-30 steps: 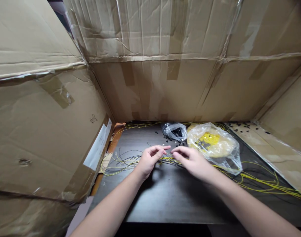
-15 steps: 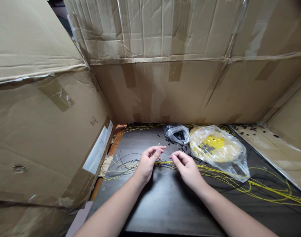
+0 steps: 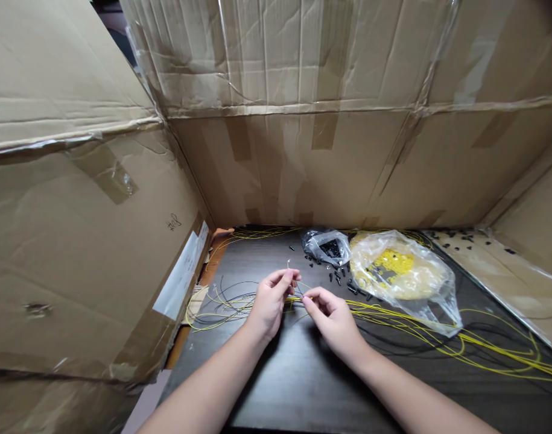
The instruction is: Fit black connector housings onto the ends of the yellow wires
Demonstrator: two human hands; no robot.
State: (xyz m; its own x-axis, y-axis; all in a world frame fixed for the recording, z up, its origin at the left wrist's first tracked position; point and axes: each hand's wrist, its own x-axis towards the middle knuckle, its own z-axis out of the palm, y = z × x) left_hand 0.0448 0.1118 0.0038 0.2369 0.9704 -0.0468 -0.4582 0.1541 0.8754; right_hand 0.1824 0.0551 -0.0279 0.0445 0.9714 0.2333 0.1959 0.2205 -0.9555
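Note:
My left hand [image 3: 273, 295] is closed in a pinch on a thin wire [image 3: 288, 265], whose small pale tip sticks up above the thumb and forefinger. Close by on the right, my right hand [image 3: 327, 313] pinches with thumb and forefinger at a thin strand that runs between the two hands; its far end is hidden by the fingers. Below both hands lies a loose bundle of yellow wires [image 3: 393, 316], spreading across the dark table [image 3: 280, 386]. Thin black wires [image 3: 230, 289] lie among the yellow ones at left.
Behind the hands lies a clear bag of small black parts [image 3: 332, 248], with several black pieces [image 3: 338, 278] scattered beside it. A larger clear bag [image 3: 438, 301] with yellow pieces is at right. Cardboard walls [image 3: 276, 169] enclose the table; more black bits lie on cardboard at far right.
My right hand has moved left and slightly down, nearer to my left hand. The wire tip now stands upright above my left fingers, which are more curled.

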